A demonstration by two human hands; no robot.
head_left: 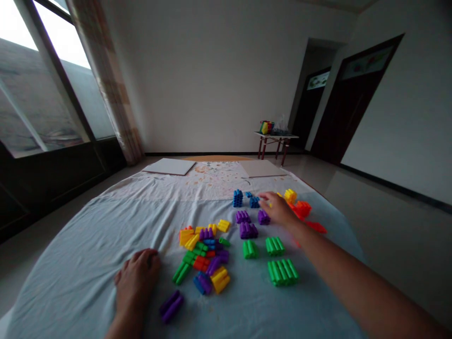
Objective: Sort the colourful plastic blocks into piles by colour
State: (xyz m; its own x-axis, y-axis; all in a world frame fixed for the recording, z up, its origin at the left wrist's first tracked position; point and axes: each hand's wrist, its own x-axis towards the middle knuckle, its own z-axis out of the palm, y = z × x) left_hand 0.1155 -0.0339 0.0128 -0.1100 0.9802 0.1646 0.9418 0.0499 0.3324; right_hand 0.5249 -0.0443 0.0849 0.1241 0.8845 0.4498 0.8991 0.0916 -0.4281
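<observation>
My right hand (277,207) reaches over the far right of the table, its fingertips at a small stack of blue building blocks (254,202), thumb and forefinger closed in at its edge. A taller blue stack (238,198) stands just left of it. My left hand (137,278) lies on the cloth, palm down and fingers loosely bent, with nothing visible in it. Right of that hand is a mixed pile of blocks (201,261) in yellow, green, red, blue and purple. A purple block (171,306) lies apart near the front.
Purple blocks (248,230) and green blocks (283,272) sit in colour groups nearer me. Orange-red blocks (302,209) and a yellow block (290,195) are beyond my right forearm. Two flat boards, a white one (169,166) and a beige one (263,168), lie at the far edge.
</observation>
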